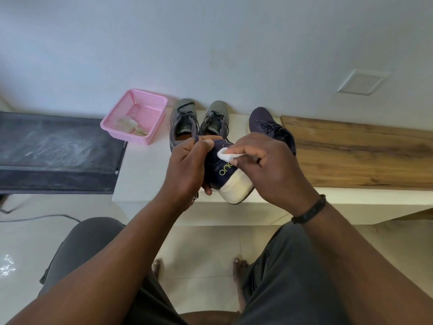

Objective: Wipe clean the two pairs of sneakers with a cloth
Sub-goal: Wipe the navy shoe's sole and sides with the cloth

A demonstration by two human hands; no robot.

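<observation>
Above the white ledge (145, 170), the left hand (187, 165) grips a navy sneaker (225, 177) by its collar while the right hand (269, 170) pinches a white cloth (226, 154) against its heel.

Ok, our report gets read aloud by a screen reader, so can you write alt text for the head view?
A seated person's left hand holds a navy sneaker while the right hand presses a white cloth to its heel. Behind stand two grey sneakers, another navy one and a pink basket.
</observation>
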